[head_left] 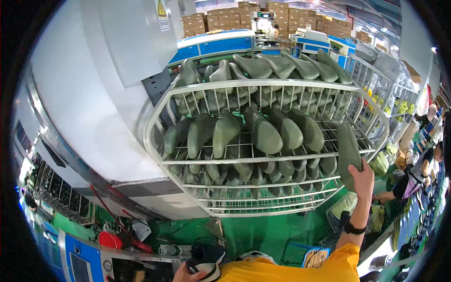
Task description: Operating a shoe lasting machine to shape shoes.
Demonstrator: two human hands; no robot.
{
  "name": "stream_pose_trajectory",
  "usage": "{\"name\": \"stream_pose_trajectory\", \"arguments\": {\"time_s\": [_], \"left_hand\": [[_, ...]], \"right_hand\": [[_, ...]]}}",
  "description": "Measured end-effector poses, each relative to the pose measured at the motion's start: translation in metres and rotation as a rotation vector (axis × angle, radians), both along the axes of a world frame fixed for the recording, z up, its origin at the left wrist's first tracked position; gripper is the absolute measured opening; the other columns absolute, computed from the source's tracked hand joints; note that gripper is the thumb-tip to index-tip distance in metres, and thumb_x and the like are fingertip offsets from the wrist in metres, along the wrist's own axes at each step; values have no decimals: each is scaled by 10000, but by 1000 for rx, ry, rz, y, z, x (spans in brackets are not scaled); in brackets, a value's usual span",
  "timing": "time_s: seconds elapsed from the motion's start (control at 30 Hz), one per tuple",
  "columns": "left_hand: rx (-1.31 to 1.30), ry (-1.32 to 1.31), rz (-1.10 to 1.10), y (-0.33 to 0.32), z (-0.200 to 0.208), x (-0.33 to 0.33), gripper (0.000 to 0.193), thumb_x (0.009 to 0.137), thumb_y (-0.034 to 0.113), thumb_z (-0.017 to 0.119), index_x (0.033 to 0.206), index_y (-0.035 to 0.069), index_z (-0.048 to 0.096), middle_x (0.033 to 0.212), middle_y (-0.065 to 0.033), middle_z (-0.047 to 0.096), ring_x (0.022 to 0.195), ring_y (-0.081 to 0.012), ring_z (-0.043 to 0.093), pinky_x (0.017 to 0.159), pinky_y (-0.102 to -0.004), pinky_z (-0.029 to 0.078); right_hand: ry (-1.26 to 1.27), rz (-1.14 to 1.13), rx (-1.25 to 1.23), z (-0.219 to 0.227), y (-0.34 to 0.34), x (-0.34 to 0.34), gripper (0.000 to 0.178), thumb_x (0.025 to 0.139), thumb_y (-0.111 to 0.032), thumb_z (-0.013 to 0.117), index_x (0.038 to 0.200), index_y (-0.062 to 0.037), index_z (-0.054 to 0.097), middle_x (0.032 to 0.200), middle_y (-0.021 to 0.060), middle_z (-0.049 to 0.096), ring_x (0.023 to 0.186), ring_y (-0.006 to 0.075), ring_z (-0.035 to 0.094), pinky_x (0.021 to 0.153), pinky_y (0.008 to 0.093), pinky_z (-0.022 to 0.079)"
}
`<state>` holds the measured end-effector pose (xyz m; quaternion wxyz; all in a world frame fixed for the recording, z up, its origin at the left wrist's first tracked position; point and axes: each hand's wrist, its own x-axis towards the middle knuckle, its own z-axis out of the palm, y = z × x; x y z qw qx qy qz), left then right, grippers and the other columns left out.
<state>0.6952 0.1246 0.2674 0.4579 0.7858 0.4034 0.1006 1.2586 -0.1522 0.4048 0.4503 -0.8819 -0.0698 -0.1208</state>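
My right hand [361, 178] reaches out to the right side of a white wire rack [263, 162] and is closed round the lower end of a grey-green shoe last [346, 152]. That last stands upright against the rack's middle shelf. Several similar lasts [266, 134] lie side by side on this shelf, with more on the tiers above and below. At the bottom edge, close to my orange shirt, my left hand [187, 273] grips a dark shoe with a whitish sole edge [212, 269]. Part of this hand is cut off by the picture's edge.
A white machine housing [89, 108] stands close on the left of the rack. Below it are a red container [110, 239] and a blue cabinet [81, 256]. To the right are a wire cage cart [387, 89], bags, and another person. Stacked cartons [230, 19] stand far back.
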Motion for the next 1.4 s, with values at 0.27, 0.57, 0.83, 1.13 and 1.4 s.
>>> {"name": "stream_pose_trajectory", "arguments": {"time_s": [0.27, 0.57, 0.83, 1.13, 1.4], "left_hand": [[450, -390, -157, -28, 41, 0, 263, 996, 137, 567, 1143, -48, 683, 996, -219, 668, 882, -383, 635, 843, -433, 487], [418, -132, -64, -37, 0, -33, 503, 977, 326, 621, 1327, -33, 578, 937, -203, 582, 836, -318, 574, 760, -390, 467], [-268, 318, 514, -25, 5, -3, 563, 936, 519, 627, 953, -43, 663, 780, -119, 641, 782, -174, 593, 696, -385, 474], [-385, 4, 485, -28, -7, -11, 406, 916, 366, 685, 1054, -14, 648, 884, -81, 689, 794, -160, 618, 726, -330, 507], [-513, 91, 455, -32, -18, -40, 446, 896, 400, 710, 1109, 11, 665, 902, -85, 694, 806, -173, 633, 743, -333, 517]], "right_hand": [[29, 34, -293, 35, 16, 76, 668, 776, -364, 761, 1280, 56, 632, 1132, 267, 704, 1079, 380, 680, 909, 451, 508], [108, 200, -178, 18, 17, 112, 568, 741, -313, 802, 1137, 72, 670, 986, 199, 720, 888, 271, 696, 799, 390, 532], [-63, 109, 4, -51, -2, 39, 573, 870, -266, 764, 1302, 67, 590, 1155, 168, 687, 1005, 257, 641, 922, 379, 492], [307, 7, 448, -182, 6, -149, 517, 927, -288, 740, 1293, 31, 562, 1221, 189, 661, 1053, 293, 644, 836, 430, 548], [1564, -44, 408, -338, -4, -158, 208, 982, -228, 641, 1159, -120, 657, 1088, 63, 713, 937, 280, 691, 763, 469, 597]]}}
